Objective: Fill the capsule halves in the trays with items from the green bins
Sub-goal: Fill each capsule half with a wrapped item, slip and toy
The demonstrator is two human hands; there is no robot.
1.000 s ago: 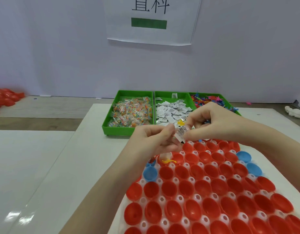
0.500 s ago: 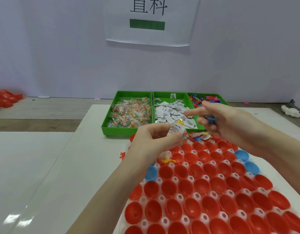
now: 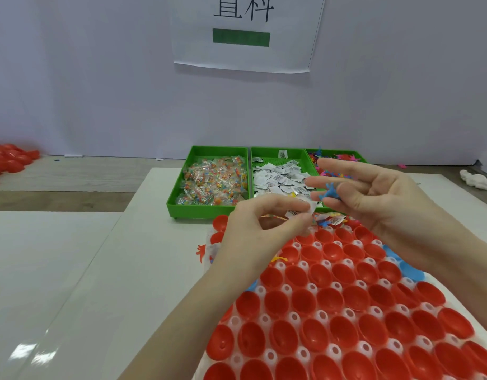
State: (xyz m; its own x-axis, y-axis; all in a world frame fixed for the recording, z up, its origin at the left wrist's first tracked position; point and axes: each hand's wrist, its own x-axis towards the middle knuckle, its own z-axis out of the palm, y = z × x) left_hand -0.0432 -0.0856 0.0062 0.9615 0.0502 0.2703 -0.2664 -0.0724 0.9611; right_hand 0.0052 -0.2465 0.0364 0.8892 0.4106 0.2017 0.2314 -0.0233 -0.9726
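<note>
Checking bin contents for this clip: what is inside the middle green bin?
The middle green bin holds white printed packets. Its front right part is hidden behind the right hand.

left hand (image 3: 260,220) pinches paper slip (image 3: 300,211) | right hand (image 3: 374,198) holds blue toy (image 3: 330,192)

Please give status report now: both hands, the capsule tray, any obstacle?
Left hand pinches white paper slip above tray. Right hand holds small blue toy, fingers mostly extended. Near red capsule halves show empty. No obstacle over tray.

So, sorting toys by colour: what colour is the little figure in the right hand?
Blue. The figure lies against the right hand fingers, head view.
</note>
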